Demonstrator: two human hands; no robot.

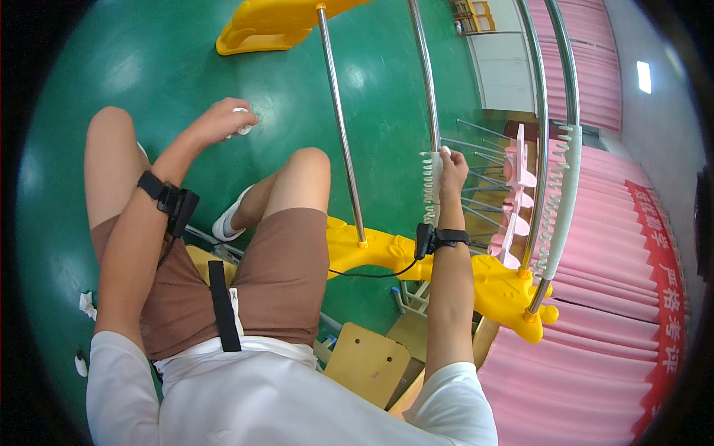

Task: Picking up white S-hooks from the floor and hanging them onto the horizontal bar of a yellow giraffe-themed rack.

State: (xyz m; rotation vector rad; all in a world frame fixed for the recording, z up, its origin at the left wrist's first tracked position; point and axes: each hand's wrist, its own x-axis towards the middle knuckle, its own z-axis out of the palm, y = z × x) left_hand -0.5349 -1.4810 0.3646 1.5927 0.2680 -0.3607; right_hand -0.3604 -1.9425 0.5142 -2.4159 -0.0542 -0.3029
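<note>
My left hand (220,122) is raised over the floor ahead of my knees, its fingers closed on a small white rounded object (243,123). The fingers partly cover it, so its kind is unclear. My right hand (452,175) is at a metal pole, beside the top end of a pale green sleeve (432,178) with a toothed, comb-like edge. Thumb and fingertips pinch a small white piece (445,151) there. The hand hides part of the sleeve. A similar pale toothed sleeve (567,197) covers part of another pole to the right.
A yellow plastic base (379,249) carries the upright metal poles (341,126); another yellow plastic part (275,26) stands farther off. Pink seats (520,175) on thin metal legs and pink curtains (554,357) are at the right. Near me is a wooden chair (366,364); paper scraps (88,305) lie left.
</note>
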